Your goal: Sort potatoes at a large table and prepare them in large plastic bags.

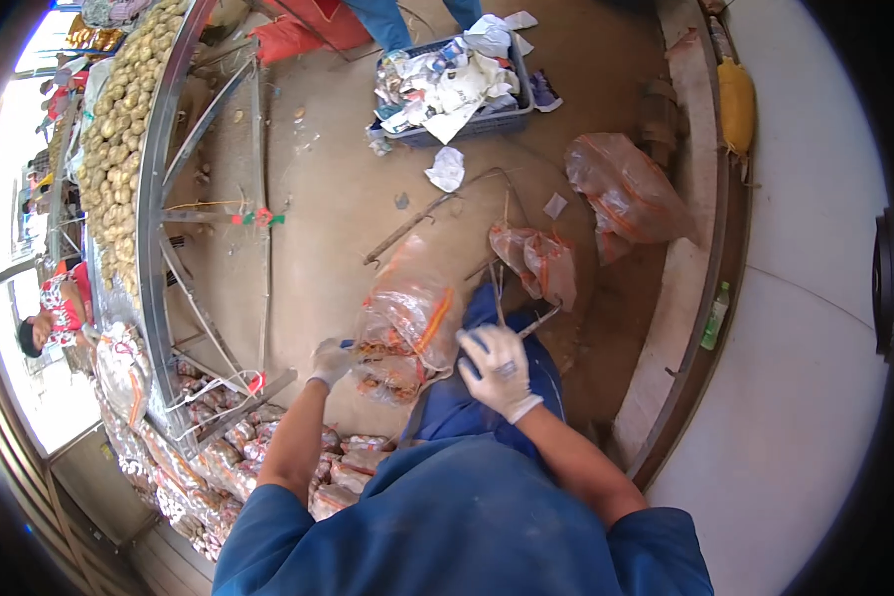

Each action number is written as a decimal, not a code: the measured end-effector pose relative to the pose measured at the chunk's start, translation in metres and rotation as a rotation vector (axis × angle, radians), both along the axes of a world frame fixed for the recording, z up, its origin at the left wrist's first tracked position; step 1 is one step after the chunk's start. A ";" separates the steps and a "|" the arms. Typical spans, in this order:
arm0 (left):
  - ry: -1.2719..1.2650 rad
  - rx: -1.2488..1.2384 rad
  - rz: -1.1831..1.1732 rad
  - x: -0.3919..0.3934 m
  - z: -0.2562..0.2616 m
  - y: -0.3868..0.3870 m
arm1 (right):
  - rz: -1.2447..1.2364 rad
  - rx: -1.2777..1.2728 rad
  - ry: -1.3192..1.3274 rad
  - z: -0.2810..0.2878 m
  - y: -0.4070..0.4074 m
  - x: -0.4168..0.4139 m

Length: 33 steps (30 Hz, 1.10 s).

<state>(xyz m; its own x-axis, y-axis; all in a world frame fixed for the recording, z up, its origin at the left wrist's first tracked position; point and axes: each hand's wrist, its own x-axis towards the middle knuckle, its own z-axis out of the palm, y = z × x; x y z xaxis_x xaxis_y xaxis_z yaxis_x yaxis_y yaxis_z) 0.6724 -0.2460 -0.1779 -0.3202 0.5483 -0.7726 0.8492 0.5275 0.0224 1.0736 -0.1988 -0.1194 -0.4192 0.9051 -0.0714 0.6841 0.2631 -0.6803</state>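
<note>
Before me is a clear plastic bag (406,335) with orange and yellow stripes, bunched and creased. My left hand (331,363), in a whitish work glove with blue at the fingertips, is at the bag's left edge; whether its fingers grip the plastic is hard to see. My right hand (501,372), gloved alike, hovers over or rests on my blue trouser leg (547,372), its fingers apart and nothing visible in them. Just beyond it, thin sticks (540,322) poke up near more striped plastic bags (540,261) on the floor.
A blue plastic crate (454,135) heaped with paper and wrappers stands ahead. A metal-framed table (153,171) piled with potatoes (112,164) runs along the left. Filled bags (350,477) lie at lower left. A hooked stick (410,231) crosses the floor. A person (63,305) sits far left.
</note>
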 end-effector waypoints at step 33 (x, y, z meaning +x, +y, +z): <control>-0.041 0.086 0.106 0.123 -0.098 -0.079 | 0.583 -0.258 -0.612 -0.089 0.068 0.049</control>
<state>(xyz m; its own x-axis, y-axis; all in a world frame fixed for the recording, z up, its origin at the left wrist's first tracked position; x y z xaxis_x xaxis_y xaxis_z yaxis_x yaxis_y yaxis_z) 0.7951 -0.3250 -0.2758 -0.3486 0.5778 -0.7379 0.7863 0.6088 0.1053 1.1223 -0.1310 -0.2082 -0.6307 0.4833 -0.6071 0.7523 0.5727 -0.3256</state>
